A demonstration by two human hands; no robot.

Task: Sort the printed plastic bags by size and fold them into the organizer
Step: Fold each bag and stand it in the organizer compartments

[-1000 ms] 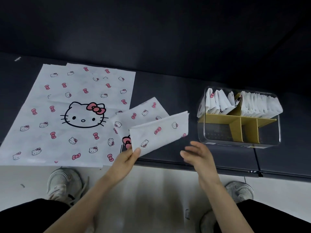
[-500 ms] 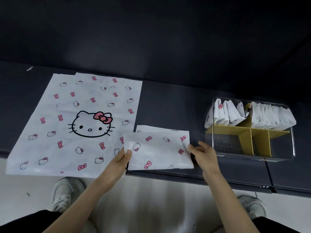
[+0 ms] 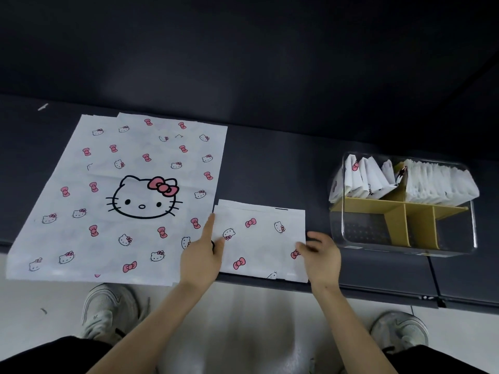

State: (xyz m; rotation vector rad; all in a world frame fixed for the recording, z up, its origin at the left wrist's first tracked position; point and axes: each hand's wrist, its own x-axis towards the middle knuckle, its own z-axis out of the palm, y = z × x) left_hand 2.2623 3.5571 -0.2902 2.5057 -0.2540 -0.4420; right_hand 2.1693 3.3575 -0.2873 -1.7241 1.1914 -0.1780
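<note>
A small folded white bag (image 3: 260, 241) printed with pink bows and cat faces lies flat at the front edge of the dark surface. My left hand (image 3: 202, 255) rests along its left edge, forefinger stretched out. My right hand (image 3: 320, 255) pinches its right edge near a pink bow. A stack of large printed bags (image 3: 129, 195) with a big cat face lies flat to the left. The clear organizer (image 3: 405, 238) with yellow dividers stands at the right; several folded bags (image 3: 399, 179) fill its two back compartments.
The dark surface (image 3: 270, 163) runs left to right, with a dark wall behind it. Its front edge lies just under my hands. Below are a pale floor and my two white shoes (image 3: 108, 311).
The small bag, held up and half folded a second ago, has been folded over and laid flat. Both hands now sit at its side edges.
</note>
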